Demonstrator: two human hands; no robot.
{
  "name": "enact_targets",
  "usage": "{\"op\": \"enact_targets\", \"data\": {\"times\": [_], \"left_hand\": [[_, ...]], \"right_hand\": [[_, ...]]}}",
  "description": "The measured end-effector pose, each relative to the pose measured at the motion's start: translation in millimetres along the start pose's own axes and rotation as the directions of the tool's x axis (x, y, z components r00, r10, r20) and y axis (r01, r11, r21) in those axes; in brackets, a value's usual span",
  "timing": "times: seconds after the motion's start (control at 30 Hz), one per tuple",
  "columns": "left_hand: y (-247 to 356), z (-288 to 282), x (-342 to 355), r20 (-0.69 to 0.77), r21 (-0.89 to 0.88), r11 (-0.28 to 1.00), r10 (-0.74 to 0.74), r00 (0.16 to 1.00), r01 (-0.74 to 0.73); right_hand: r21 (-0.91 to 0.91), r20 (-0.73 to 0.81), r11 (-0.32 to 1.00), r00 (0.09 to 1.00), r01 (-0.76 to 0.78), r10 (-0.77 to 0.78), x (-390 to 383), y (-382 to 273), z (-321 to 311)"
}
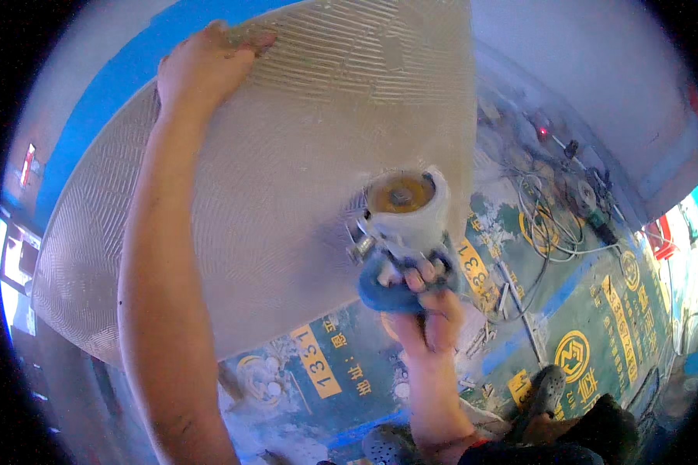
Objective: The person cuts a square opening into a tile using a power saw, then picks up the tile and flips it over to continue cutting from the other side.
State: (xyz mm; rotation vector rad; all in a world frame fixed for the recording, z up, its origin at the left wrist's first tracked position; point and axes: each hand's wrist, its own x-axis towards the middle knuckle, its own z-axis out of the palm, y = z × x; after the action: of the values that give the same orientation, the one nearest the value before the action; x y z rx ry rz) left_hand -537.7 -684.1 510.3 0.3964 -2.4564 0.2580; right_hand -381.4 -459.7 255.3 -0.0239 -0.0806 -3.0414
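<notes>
My left hand [201,66] grips the top edge of a large grey tile [287,170], held upright with its ridged back face toward me. My right hand [430,302] holds a blue-and-white angle grinder [399,240] by its body. The grinder's round yellowish disc [399,194] rests against the tile near its right edge, a little below the middle. My left forearm runs down across the tile's left half.
The floor below is covered by a green and blue printed sheet [597,325] dusted with white. White cables [546,225] and another power tool [589,201] lie at the right by the wall. Grey clogs [546,387] show at the bottom.
</notes>
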Motion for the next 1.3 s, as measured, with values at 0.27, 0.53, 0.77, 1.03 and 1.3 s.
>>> {"op": "enact_targets", "data": {"times": [0.27,0.53,0.77,1.03,1.3], "left_hand": [[-16.0,29.9,16.5,-0.075,0.016,1.000,-0.011,0.997,0.012],[-55.4,76.5,60.8,-0.062,-0.021,0.990,0.140,0.988,-0.142],[-52.3,88.3,61.8,0.012,-0.116,0.993,-0.030,0.999,0.031],[-38.5,82.8,73.6,0.217,-0.024,0.999,-0.018,0.976,0.024],[-20.0,67.2,48.1,0.105,-0.108,0.993,0.054,0.993,-0.043]], "right_hand": [[-0.497,-0.009,0.868,1.000,-0.015,0.012,-29.0,-99.8,-1.3],[-0.895,0.037,0.439,0.995,0.072,-0.088,21.3,-160.1,-9.6],[-0.960,0.036,0.277,0.998,0.048,-0.049,58.8,-165.4,-5.3],[-0.986,0.153,0.081,0.987,0.148,0.055,99.5,-149.7,1.5],[-0.973,0.206,0.124,0.977,0.197,0.062,119.5,-138.0,6.4]]}}
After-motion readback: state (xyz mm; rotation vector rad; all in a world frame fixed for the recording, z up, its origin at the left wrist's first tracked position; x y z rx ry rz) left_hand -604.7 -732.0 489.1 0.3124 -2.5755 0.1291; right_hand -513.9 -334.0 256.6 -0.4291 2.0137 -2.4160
